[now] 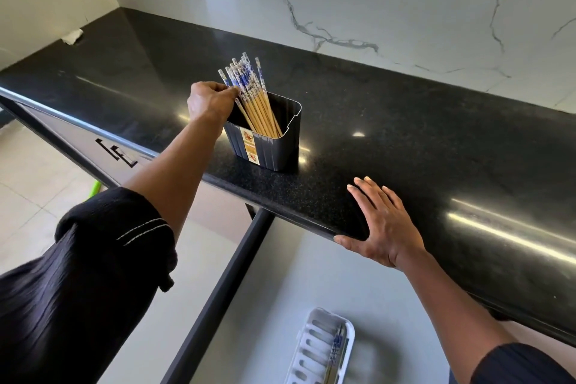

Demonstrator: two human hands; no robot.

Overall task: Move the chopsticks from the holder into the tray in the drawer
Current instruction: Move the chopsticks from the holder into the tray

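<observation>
**Q:** Where do the chopsticks (249, 93) stand, and why there?

**A:** They lean in a bundle inside the dark holder (268, 140), patterned ends up and fanned to the holder's left. The holder sits upright on the black desk (405, 134), close to its front edge. Below the holder and to its right, the drawer (280, 274) is pulled open, with the white slotted tray (314, 349) lying in it. This layout likely keeps the carry short: lift, lower, release.

**Q:** What is the left hand (208, 101) doing?

**A:** It reaches to the holder's left rim, fingers curled nearly closed and pinching the patterned tops of the bundle. How many sticks it grips cannot be told.

**Q:** And the right hand (380, 224)?

**A:** It lies flat and fully spread on the desk edge, to the right of the holder and nearer the viewer, thumb hooked under the lip. It holds nothing; probably it braces the body.

**Q:** Is the tray still bare?

**A:** No. At least one patterned stick already lies in it, so the transfer appears partly done, most sticks remaining in the holder.
</observation>
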